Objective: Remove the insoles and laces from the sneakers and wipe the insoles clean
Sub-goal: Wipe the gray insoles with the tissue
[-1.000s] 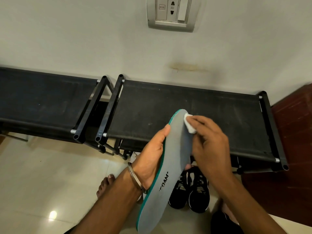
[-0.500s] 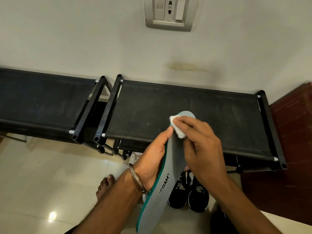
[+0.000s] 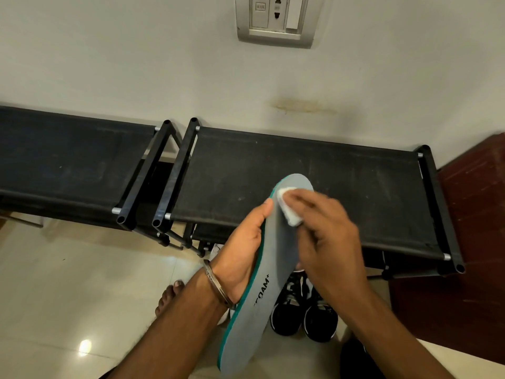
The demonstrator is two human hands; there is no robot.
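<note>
The left hand (image 3: 243,258) cradles the long grey foam insole with a teal edge (image 3: 269,269) from beneath, fingers clamped. The right hand (image 3: 325,242) pinches a small white wipe (image 3: 288,209) — back near the toe after sliding left — so wiping continues above the black sneakers (image 3: 303,313).

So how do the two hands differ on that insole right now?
The left hand grips the grey insole by its long edge and props it up; the right hand presses a white wipe onto its toe end. The left hand looks sharp, the right hand motion-blurred. The left wrist wears a metal bangle; the right wrist is bare. Both touch the same insole.
</note>
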